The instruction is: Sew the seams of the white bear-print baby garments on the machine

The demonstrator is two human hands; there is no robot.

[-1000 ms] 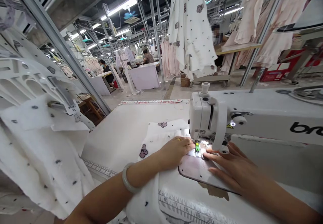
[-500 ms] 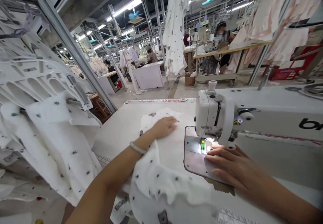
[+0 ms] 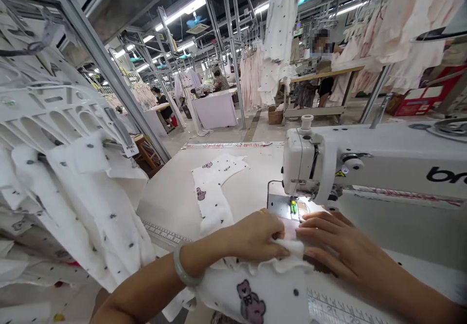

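Bear-print fabric [image 3: 273, 287] pinched in left hand [image 3: 260, 235]; right hand [image 3: 337, 241] alongside.

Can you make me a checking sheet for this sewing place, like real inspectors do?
Surface: white table, ruler marks along its near side.
Job's things: sewing machine, bright light under its head; bear cloth in front of it. More bear print lies to the left; can't tell if it's one piece.
Clutter: spotted clothes hang close on the left.
Hands: left hand pinches the cloth near its wavy edge; right hand has its fingers stretched out at the metal plate.
Cables: nothing seen for certain.
Surroundings: pink clothes, a person, a red box.
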